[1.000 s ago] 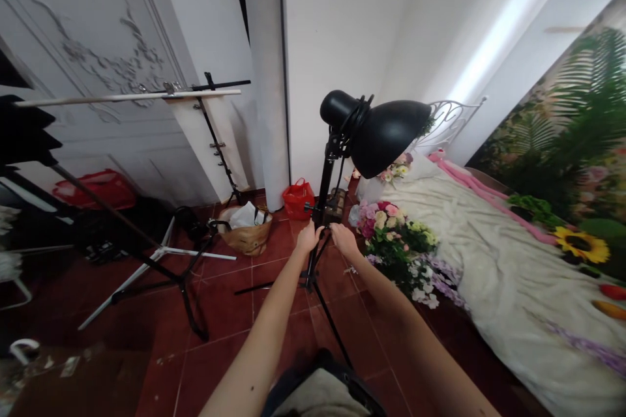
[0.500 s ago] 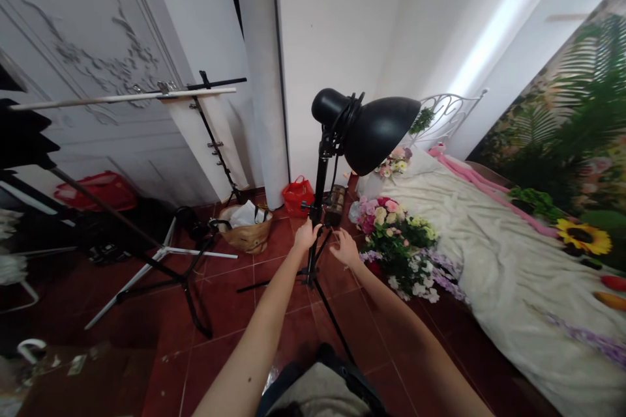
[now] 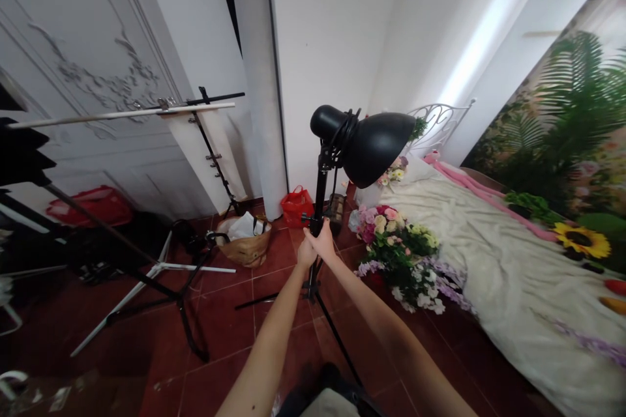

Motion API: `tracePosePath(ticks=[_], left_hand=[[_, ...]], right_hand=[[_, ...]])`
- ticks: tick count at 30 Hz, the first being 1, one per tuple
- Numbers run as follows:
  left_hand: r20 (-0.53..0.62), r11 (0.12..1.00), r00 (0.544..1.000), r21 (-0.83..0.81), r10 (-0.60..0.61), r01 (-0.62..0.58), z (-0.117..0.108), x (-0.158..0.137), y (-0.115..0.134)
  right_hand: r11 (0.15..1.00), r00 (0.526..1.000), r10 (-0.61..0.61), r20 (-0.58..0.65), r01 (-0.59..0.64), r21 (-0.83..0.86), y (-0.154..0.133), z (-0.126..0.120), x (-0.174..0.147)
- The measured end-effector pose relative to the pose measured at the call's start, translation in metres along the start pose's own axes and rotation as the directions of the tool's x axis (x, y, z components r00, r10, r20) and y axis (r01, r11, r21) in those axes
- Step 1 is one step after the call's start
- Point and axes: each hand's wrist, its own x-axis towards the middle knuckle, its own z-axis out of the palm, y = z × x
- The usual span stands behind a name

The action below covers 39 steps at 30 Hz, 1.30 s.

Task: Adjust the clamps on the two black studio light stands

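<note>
Straight ahead stands a black light stand (image 3: pixel 321 192) on spread tripod legs. A black studio lamp (image 3: pixel 376 148) with a dome reflector tops it, tilted down to the right, its cable coiled behind the reflector. My left hand (image 3: pixel 306 253) is closed round the stand's pole, below a clamp knob (image 3: pixel 306 217). Just above and against it, my right hand (image 3: pixel 323 241) wraps the same pole, thumb up. The fingers of both hands are partly hidden behind the pole and each other.
Artificial flowers (image 3: pixel 398 241) stand right of the stand, beside a bed with a cream cover (image 3: pixel 489 260). Leftward are a woven basket (image 3: pixel 247 249), a red bag (image 3: pixel 297 207) and another stand with a white leg (image 3: pixel 117 313). A white roll (image 3: pixel 257 78) leans at the wall.
My right hand has moved left from open air and taken hold of the pole beside my left hand. The whole view has shifted slightly, with the lamp now lower in it.
</note>
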Motion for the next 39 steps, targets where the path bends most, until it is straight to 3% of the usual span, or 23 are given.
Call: tracePosePath(ticks=[4,9,16,20,24,28,33,36,39], left_hand=[[-0.033,1.0,0.999,-0.013,0.021,-0.022,-0.003,-0.002,0.001],[-0.046,1.0,0.999,-0.007,0.004,-0.004,-0.008,-0.003,0.009],[-0.06,1.0,0.998,-0.024,-0.018,0.017,-0.011,-0.006,0.016],[-0.049,1.0,0.999,-0.01,0.002,-0.002,-0.013,-0.007,0.021],[-0.048,0.999,0.999,0.046,-0.026,0.028,-0.013,-0.009,0.027],[-0.062,0.993,0.996,0.085,-0.071,0.076,-0.01,-0.011,0.03],[-0.082,0.986,0.99,0.116,-0.111,0.12,-0.008,-0.013,0.034],[-0.096,0.986,0.99,0.125,-0.102,0.114,-0.01,-0.013,0.038],[-0.086,0.986,0.992,0.128,-0.095,0.106,-0.012,-0.014,0.04]], right_hand=[[0.994,0.998,0.044,0.037,-0.041,-0.099,0.003,-0.005,0.02],[0.982,0.996,-0.008,0.088,0.024,-0.188,-0.007,-0.021,0.042],[0.974,0.986,-0.164,-0.011,0.161,-0.158,-0.071,-0.064,0.073],[0.947,0.956,-0.294,0.002,0.292,-0.132,-0.108,-0.089,0.096],[0.926,0.93,-0.368,0.01,0.367,-0.085,-0.122,-0.1,0.103],[0.94,0.942,-0.334,-0.018,0.332,-0.08,-0.123,-0.103,0.098],[0.909,0.919,-0.394,-0.018,0.393,0.141,-0.097,-0.096,0.083],[0.893,0.924,-0.382,0.028,0.361,0.268,-0.048,-0.082,0.061],[0.93,0.935,-0.332,0.125,0.303,0.207,0.017,-0.064,0.036]])
